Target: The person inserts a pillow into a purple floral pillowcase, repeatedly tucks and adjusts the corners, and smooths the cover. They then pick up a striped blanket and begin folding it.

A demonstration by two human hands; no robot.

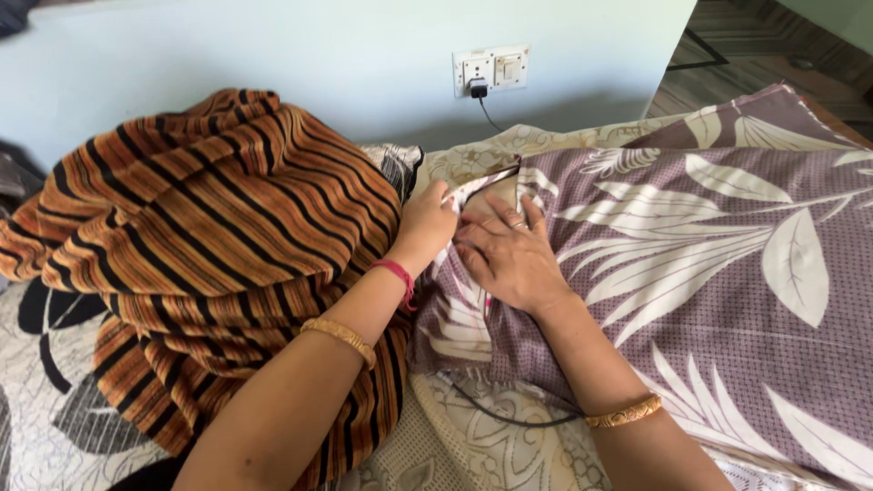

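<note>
While a cream lace bedcover (473,445) spreads below a pale blue wall (273,55) with a white socket plate (492,68), left hand (426,223) pinches the mauve leaf-print sheet (727,245) edge; right hand (509,255) presses flat, open, beside a striped orange blanket (209,236).

Head view, close, down onto bed (782,364)
</note>
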